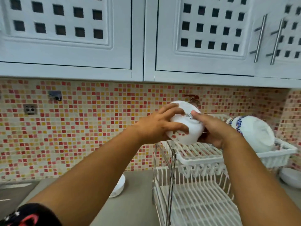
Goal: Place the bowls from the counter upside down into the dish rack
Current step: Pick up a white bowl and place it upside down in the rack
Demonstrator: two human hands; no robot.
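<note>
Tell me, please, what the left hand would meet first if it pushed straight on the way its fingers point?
The left hand already holds the white bowl; past it, probably the right hand, though depth is unclear.

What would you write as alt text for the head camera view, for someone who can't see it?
Both hands, left hand and right hand, hold a white bowl upturned above the top tier of a white dish rack. A blue-patterned bowl already leans in that tier; another bowl sits on the grey counter.
</note>
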